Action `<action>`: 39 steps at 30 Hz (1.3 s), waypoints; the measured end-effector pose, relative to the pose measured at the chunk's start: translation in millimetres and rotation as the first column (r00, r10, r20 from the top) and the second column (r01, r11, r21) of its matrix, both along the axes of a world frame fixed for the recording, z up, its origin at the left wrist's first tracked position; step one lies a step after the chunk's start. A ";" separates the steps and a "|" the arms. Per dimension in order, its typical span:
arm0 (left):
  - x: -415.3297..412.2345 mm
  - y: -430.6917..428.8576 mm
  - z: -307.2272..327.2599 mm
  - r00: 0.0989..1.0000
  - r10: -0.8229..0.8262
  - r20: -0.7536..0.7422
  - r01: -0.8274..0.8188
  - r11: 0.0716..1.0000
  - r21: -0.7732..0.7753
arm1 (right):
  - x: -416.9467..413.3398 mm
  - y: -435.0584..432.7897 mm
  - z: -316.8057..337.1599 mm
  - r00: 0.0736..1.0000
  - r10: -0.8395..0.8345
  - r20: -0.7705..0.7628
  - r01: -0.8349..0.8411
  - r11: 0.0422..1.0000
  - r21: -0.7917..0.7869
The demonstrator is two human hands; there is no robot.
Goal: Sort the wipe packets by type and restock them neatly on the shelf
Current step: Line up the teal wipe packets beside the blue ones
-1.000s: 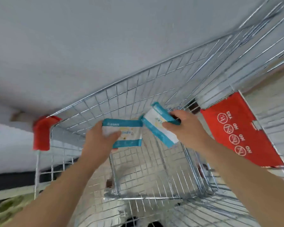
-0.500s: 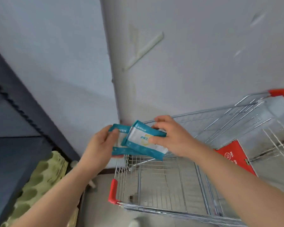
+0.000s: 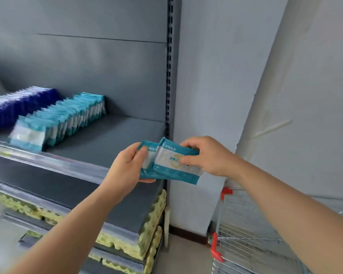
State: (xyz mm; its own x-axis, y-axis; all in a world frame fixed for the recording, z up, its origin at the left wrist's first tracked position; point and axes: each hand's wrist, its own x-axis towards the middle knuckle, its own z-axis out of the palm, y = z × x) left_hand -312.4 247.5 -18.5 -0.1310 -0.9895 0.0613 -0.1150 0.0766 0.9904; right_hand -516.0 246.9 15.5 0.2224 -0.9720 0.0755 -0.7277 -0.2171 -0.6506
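Front wipe packet (image 3: pixel 174 170), teal-white, pinched in right hand's (image 3: pixel 208 155) curled fingers, overlaps rear wipe packet (image 3: pixel 148 166) pinched by left hand (image 3: pixel 127 167).

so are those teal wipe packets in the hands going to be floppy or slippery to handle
Probably soft rather than stiff: the front packet looks puffy, like a filled pouch. Likely light, since the right hand pinches it at one end. Its glossy film may be slippery, though the left hand holds the back packet steadily.
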 end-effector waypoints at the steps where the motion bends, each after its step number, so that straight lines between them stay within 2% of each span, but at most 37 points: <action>1: 24.7 -0.9 6.1 1.000 0.021 0.001 -0.021 1.000 -0.017 | 24.5 -5.6 6.3 1.000 0.015 0.001 -0.015 1.000 -0.009; 5: 128.3 -11.2 25.0 0.997 0.074 0.018 -0.074 0.996 -0.046 | 125.1 -26.6 24.6 0.999 0.042 0.032 -0.041 0.998 -0.049; 8: 202.4 -24.3 32.5 0.996 0.070 0.059 -0.069 0.997 -0.016 | 194.5 -40.9 31.1 0.997 0.065 0.047 -0.062 0.996 -0.057; 13: 295.9 -48.6 37.3 0.996 0.090 0.017 -0.091 0.995 0.049 | 278.1 -68.0 31.4 0.995 0.061 0.080 -0.059 0.998 -0.027; 19: 357.5 -85.1 28.0 0.995 0.096 0.031 -0.098 0.992 0.084 | 342.6 -115.1 19.2 0.995 0.063 0.083 -0.066 0.997 0.031; 25: 387.6 -135.8 23.8 0.993 0.108 0.046 -0.112 0.989 0.096 | 377.1 -169.5 14.4 0.996 0.074 0.056 -0.075 0.997 0.024; 28: 401.9 -160.0 18.7 0.995 0.042 0.087 -0.050 0.994 0.095 | 390.6 -189.4 9.0 0.998 0.048 0.029 -0.048 0.999 0.011; 30: 409.4 -171.4 10.6 0.987 -0.022 0.161 0.009 0.997 0.081 | 395.2 -193.5 3.9 1.000 0.029 0.008 -0.029 1.000 0.002; 33: 420.5 -189.2 -2.7 0.891 -0.019 0.453 0.014 1.000 0.015 | 403.8 -198.0 -2.0 0.998 0.021 -0.052 -0.022 1.000 -0.016; 34: 422.7 -194.5 -6.2 0.864 -0.019 0.503 0.022 1.000 0.001 | 405.9 -198.2 -2.9 0.997 0.020 -0.081 -0.022 0.999 -0.026; 39: 426.3 -214.6 -8.3 0.846 -0.082 0.527 0.127 0.991 -0.048 | 411.8 -198.4 -6.1 0.991 -0.050 -0.128 0.050 0.999 -0.003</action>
State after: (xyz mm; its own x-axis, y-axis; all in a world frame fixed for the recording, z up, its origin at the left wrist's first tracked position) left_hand 113.9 32.9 -26.9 -0.2678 -0.9630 0.0307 -0.6005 0.1917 0.7763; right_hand -104.2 48.5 9.4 0.1815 -0.9821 0.0496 -0.8149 -0.1784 -0.5514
